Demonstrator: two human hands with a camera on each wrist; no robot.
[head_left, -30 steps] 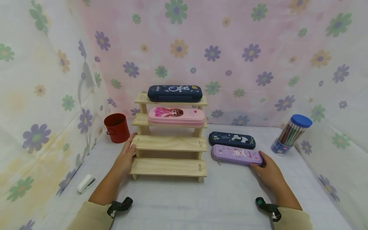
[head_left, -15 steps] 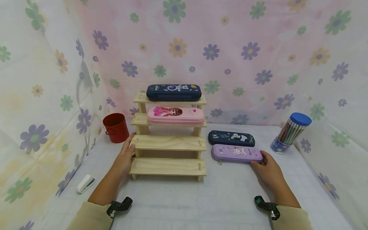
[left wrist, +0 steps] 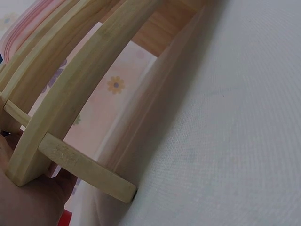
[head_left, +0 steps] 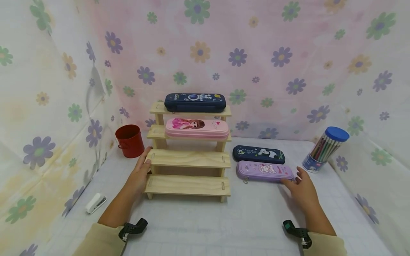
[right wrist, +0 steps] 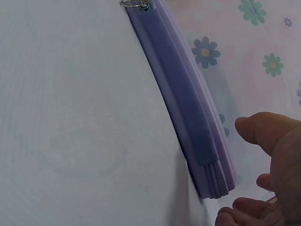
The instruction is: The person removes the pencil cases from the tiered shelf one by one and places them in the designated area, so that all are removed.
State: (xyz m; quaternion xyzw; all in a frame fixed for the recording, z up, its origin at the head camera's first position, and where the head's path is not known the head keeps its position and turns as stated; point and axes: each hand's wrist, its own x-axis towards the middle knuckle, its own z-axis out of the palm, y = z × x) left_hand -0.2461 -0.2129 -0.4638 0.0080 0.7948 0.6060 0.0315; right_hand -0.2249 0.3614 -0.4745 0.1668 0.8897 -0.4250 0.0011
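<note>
A four-step stand of pale wood [head_left: 190,159] stands in the middle of the head view. My left hand [head_left: 137,178] grips its left side; in the left wrist view the hand [left wrist: 30,202] wraps the end of a wooden step, with some fingers hidden behind it. To the right of the stand lies a purple pencil case [head_left: 265,171] with a rabbit-like print. My right hand [head_left: 304,192] is at its right end, thumb and fingers spread. The right wrist view shows that hand [right wrist: 282,174] apart from the case's end [right wrist: 188,103]. Close behind lies a navy panda pencil case [head_left: 258,155].
The top step bears a navy space pencil case [head_left: 195,103], the step below it a pink one [head_left: 196,128]. A red bucket [head_left: 130,141] stands to the left, a white stapler [head_left: 96,203] nearer. A blue-lidded tub of pencils [head_left: 323,151] stands at the right.
The right hand has let go of the purple pencil case's right end; its fingers have opened and moved slightly right. The left hand stays on the stand.
</note>
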